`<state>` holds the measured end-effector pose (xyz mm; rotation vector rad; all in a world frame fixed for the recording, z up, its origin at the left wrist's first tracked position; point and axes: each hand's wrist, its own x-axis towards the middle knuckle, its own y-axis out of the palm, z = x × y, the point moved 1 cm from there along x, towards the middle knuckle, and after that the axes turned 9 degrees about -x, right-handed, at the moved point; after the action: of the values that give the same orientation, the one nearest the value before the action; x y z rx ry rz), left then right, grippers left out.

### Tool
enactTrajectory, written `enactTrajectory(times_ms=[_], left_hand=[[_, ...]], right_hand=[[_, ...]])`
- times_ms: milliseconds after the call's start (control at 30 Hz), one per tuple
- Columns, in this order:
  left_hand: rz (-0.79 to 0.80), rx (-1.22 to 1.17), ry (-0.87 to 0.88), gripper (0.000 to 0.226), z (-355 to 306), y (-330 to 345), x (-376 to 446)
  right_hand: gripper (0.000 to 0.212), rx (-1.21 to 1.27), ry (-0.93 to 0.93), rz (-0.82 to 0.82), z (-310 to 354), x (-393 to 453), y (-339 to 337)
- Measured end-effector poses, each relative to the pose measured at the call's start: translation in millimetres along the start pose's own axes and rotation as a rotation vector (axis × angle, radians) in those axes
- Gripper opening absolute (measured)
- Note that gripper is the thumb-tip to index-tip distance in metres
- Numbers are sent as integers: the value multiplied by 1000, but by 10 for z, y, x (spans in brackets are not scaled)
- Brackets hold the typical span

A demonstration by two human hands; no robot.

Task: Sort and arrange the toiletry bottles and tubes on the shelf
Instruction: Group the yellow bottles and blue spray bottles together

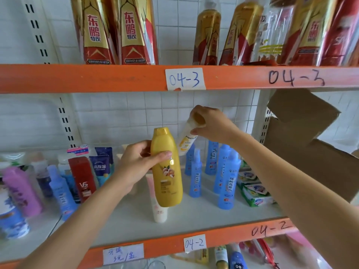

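Our left hand grips the yellow bottle mid-frame; our right hand pinches the white Pantene bottle at its one o'clock. Blue bottles at three o'clock stand grouped; nine o'clock looks unsorted.

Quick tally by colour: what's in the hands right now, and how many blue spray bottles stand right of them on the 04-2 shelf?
Yellow bottle, left hand: 1
White Pantene bottle, right hand: 1
Blue spray bottles, right group: 5
Total: 7
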<state>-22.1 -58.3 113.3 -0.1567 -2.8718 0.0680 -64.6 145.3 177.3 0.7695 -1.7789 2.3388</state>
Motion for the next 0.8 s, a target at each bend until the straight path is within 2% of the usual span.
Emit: enactTrajectory(times_ms=[133,300,433,633,733,800], left_hand=[[-31,-8,-23,40,-33,56,-149],[-73,-8,-40,43,-65,112,-366],[-111,-18,-49,24,-30,132,-593],[-198,-6,-77,41,36,-66,-931],[-248,20,-93,30,65,-273,-1110],[-286,32,-99,31,75,-459,-1241]], right_hand=[[40,3,-83,-47,30,-259,-61],[41,-30,-171,-39,76,-558,-148],[44,-145,-227,32,130,-729,-174],[40,-147,-297,125,335,-872,-65],[36,-153,-379,181,581,-890,-5],[39,-124,-436,228,795,-885,28]])
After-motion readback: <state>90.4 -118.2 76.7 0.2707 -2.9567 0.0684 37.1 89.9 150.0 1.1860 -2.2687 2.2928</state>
